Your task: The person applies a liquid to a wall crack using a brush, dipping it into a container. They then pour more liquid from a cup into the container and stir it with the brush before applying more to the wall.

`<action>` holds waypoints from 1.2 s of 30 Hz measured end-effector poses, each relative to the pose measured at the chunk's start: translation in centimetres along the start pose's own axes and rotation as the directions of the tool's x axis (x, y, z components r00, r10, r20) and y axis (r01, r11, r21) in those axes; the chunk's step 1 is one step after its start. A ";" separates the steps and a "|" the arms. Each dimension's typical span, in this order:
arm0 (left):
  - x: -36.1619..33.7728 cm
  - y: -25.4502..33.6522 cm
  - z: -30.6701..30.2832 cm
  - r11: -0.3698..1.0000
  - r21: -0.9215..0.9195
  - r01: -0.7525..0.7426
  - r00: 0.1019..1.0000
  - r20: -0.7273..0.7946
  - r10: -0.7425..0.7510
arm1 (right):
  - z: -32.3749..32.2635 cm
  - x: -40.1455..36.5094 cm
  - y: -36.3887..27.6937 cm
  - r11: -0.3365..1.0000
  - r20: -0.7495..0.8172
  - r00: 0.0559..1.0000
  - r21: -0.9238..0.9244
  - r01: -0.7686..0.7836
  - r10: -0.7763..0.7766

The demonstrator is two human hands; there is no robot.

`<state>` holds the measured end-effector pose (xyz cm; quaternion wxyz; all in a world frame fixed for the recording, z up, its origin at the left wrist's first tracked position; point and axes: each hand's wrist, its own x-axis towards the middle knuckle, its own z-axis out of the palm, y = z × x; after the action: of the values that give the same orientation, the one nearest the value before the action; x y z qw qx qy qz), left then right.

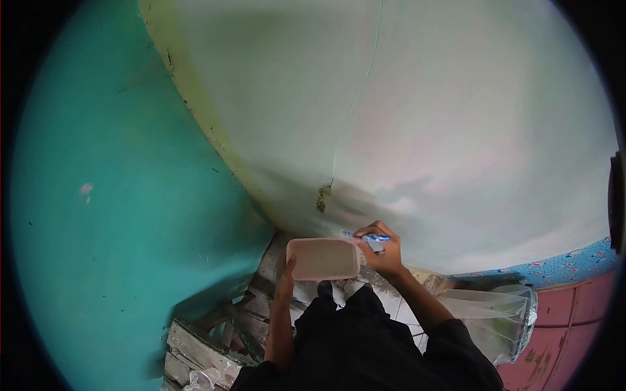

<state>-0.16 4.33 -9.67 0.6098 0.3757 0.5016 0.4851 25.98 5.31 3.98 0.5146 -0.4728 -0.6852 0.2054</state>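
A shallow rectangular plastic tub, pale pink and see-through, is held out in front of my body. My left hand grips its left side, thumb over the rim. Closed near the opposite end of the tub, my right hand pinches a slim blue-and-white tool. A flat grey piece shows below the fingers, but I cannot tell the tool's kind. Its tip points left, close above the tub's far right corner and in front of the pale wall.
The pale wall has a crack and a chipped patch. A teal wall meets it at the left. Worn wooden furniture stands at lower left. To the right are a clear plastic bag and a reddish cabinet. White tiles lie below.
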 end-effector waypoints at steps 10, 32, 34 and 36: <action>0.1 0.7 2.5 0.998 -0.054 0.026 0.993 0.120 -0.019 | 2.8 -1.6 2.6 0.995 0.178 0.980 -0.068 -0.077 0.088; -0.8 1.4 1.0 0.974 -0.150 0.171 0.982 -0.057 -0.181 | 2.3 -2.3 1.1 0.790 0.181 0.807 -0.171 0.589 -0.563; -0.4 0.4 0.6 0.969 -0.180 0.171 0.983 -0.041 -0.181 | 2.1 -0.6 1.0 0.801 0.140 0.830 -0.217 0.558 -0.540; -0.3 -0.6 -0.1 0.966 -0.194 0.168 0.984 -0.028 -0.177 | 1.8 2.0 0.5 0.823 0.086 0.857 -0.245 0.513 -0.508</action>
<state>-0.09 3.90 -10.18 0.6715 0.2595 0.4971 0.4844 24.53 7.58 3.94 0.4784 -0.3337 -0.8118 -0.0271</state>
